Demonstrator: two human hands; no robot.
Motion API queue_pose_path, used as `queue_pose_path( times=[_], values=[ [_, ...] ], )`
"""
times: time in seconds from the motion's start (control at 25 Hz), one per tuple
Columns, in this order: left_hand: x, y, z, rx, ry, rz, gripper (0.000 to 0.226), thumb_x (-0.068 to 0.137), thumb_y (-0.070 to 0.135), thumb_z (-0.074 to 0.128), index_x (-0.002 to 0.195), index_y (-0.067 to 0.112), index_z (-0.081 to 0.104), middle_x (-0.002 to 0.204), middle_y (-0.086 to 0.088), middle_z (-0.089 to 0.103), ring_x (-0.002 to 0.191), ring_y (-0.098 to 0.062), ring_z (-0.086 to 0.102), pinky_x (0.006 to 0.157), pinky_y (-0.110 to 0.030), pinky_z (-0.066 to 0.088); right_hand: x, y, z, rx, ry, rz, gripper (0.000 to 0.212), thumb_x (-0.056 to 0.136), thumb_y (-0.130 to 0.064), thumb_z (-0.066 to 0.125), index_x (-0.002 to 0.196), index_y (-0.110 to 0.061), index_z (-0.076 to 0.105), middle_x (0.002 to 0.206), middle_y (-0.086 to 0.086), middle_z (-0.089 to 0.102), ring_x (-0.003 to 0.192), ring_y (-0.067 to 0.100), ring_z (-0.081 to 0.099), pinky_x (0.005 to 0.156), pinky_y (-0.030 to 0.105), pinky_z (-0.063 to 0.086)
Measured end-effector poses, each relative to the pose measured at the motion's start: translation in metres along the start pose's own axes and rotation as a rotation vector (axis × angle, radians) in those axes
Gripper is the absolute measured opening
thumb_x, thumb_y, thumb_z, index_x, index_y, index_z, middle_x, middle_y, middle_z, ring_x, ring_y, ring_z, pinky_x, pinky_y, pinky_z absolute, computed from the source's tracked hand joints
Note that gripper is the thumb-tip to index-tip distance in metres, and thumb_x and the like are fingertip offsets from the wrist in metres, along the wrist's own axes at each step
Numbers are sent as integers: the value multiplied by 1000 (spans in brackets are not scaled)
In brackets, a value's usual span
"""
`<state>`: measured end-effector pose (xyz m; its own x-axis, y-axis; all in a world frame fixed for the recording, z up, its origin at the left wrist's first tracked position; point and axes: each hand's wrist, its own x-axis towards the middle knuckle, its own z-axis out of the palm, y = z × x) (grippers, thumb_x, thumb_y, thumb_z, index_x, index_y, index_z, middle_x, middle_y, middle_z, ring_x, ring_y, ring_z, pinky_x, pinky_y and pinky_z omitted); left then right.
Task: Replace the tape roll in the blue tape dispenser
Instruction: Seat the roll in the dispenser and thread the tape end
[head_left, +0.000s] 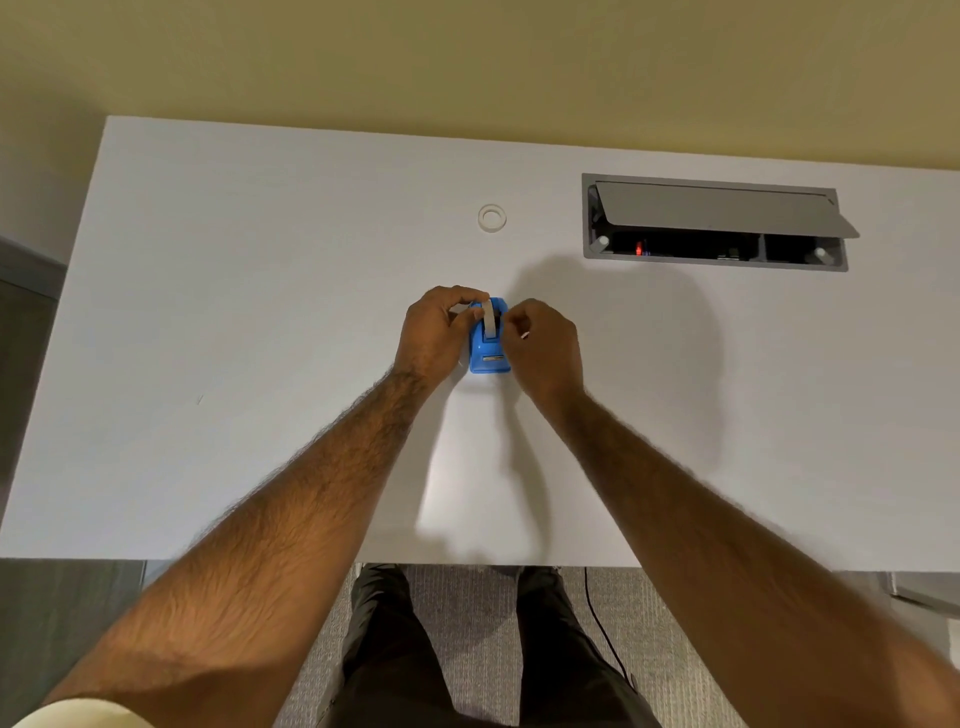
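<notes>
Hands sit on both sides of the blue tape dispenser (488, 343), which stands in the middle of the white desk (208, 312), well back from the near edge. The left hand (434, 332) is closed around its left side. The right hand (543, 345) has its fingers pinched together beside the right side; I cannot tell what they pinch. A tape strip (489, 316) runs over the top. Far back lies a small tape ring (492, 217). The dispenser looks small, hard and light, so it may slide. Best to hold its sides firmly. Tape is thin and sticky.

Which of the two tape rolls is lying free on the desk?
The clear ring-shaped roll lying flat beyond both hands, untouched. The other roll sits in the blue dispenser.
</notes>
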<state>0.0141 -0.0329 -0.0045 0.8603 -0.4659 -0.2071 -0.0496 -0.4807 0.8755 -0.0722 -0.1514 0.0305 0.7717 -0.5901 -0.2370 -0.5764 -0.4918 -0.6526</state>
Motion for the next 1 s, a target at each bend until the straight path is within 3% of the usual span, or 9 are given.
queue_pose_path(
  times=[0.08,0.2,0.28,0.48,0.68,1.0],
  values=[
    [0,1,0,-29,-2,-38,20,93,13,63,108,18,76,114,0,73,107,-17,65,100,-33,51,-3,-7,4,261,13,250,14,89,-13,55,83,-4,64,80,11,67,65,18,60,59,29,53],
    [0,2,-1,-26,-12,-53,21,93,13,64,110,16,76,116,-2,72,107,-19,67,100,-36,53,1,-18,3,658,-85,671,15,89,-16,62,93,-2,67,77,11,67,55,16,58,47,23,46],
    [-1,4,-2,-16,-6,-51,21,93,13,65,110,16,76,115,-2,72,107,-19,66,100,-37,53,3,-21,2,756,-187,785,23,90,-23,67,100,-3,68,76,10,67,57,15,59,47,21,46],
    [-2,7,-4,-13,-19,-41,20,93,13,65,108,17,77,113,-1,74,107,-18,66,101,-37,52,9,-22,3,834,-265,835,30,84,-31,77,97,-5,71,78,9,70,57,13,65,38,16,44],
    [-2,6,-4,-10,-20,-46,21,92,10,65,109,15,76,115,-2,73,109,-19,66,102,-40,52,9,-24,6,886,-230,867,18,84,-21,77,75,-8,67,68,7,70,39,8,62,38,15,46],
    [-1,5,-5,-8,-36,-42,22,94,9,61,109,17,76,110,2,72,107,-21,67,100,-44,54,2,-25,10,974,-177,902,8,88,-10,69,85,-3,66,75,11,71,42,10,63,39,17,47]
  ],
)
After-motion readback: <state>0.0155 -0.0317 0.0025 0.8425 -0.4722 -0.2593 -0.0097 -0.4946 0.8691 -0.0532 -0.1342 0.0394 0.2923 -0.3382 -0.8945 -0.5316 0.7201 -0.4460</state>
